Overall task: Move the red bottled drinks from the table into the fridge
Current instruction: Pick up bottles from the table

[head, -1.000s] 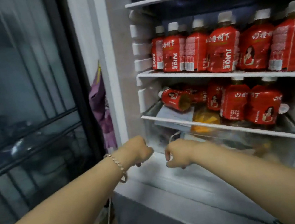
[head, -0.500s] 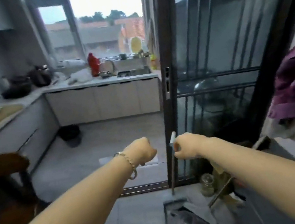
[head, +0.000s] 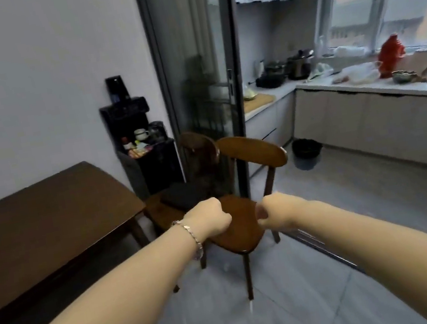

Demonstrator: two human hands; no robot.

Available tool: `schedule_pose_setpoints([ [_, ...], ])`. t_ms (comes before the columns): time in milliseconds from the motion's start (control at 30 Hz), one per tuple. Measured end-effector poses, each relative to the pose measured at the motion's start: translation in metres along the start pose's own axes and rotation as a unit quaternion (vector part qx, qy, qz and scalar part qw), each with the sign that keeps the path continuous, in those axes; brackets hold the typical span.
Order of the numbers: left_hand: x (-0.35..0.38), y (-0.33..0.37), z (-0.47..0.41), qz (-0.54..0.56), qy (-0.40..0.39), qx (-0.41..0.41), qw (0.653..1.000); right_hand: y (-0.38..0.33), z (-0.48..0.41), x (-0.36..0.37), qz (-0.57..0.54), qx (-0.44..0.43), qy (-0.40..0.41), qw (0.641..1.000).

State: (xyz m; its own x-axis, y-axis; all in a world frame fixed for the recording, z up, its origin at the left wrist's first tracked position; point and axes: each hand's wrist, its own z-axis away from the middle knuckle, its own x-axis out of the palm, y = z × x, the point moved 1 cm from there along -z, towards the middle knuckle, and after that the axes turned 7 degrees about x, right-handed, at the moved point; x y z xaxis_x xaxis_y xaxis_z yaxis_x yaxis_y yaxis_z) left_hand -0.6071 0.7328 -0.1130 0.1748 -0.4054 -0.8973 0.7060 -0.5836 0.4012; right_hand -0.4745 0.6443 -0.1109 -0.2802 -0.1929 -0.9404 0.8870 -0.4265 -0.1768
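Observation:
My left hand (head: pixel 211 219), with a bracelet at the wrist, and my right hand (head: pixel 270 213) are stretched out in front of me. Both are curled into fists and hold nothing. They hover above a wooden chair seat (head: pixel 243 231). The dark brown table (head: pixel 45 220) stands at the left, and the part of its top that I see bears no red bottled drinks. The fridge is out of view.
Two wooden chairs (head: pixel 253 149) stand by the table's right end, before a glass sliding door (head: pixel 200 78). A black stand with cups (head: pixel 144 151) is against the wall. The kitchen counter (head: pixel 365 89) with a red object (head: pixel 390 56) and a black bin (head: pixel 307 151) lie to the right.
My view has swung left, from the open fridge with its red bottles, past the kitchen, to the table and chairs. Both hands have stayed curled and hold nothing.

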Motion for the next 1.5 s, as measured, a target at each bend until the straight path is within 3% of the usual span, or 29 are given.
schedule_pose_setpoints([
  [233,-0.070,-0.195,0.049,0.031,0.059,-0.133,0.989,-0.206,-0.071,0.025,0.041,-0.150,-0.032,0.987],
  [467,-0.115,-0.366,0.077,0.067,0.110,-0.272,0.954,-0.386,-0.159,0.057,0.085,-0.259,-0.071,0.960],
  [833,-0.214,-0.614,0.055,0.097,0.184,-0.393,0.896,-0.651,-0.320,0.077,0.136,-0.391,-0.086,0.906],
  [1133,-0.262,-0.812,0.064,0.132,0.214,-0.474,0.844,-0.836,-0.411,0.129,0.155,-0.420,-0.096,0.889],
  [1367,-0.281,-0.978,0.080,0.151,0.243,-0.485,0.826,-0.963,-0.459,0.184,0.104,-0.365,-0.128,0.916],
  [1500,-0.288,-1.068,0.086,0.185,0.289,-0.496,0.797,-1.036,-0.484,0.220,0.071,-0.326,-0.165,0.928],
])
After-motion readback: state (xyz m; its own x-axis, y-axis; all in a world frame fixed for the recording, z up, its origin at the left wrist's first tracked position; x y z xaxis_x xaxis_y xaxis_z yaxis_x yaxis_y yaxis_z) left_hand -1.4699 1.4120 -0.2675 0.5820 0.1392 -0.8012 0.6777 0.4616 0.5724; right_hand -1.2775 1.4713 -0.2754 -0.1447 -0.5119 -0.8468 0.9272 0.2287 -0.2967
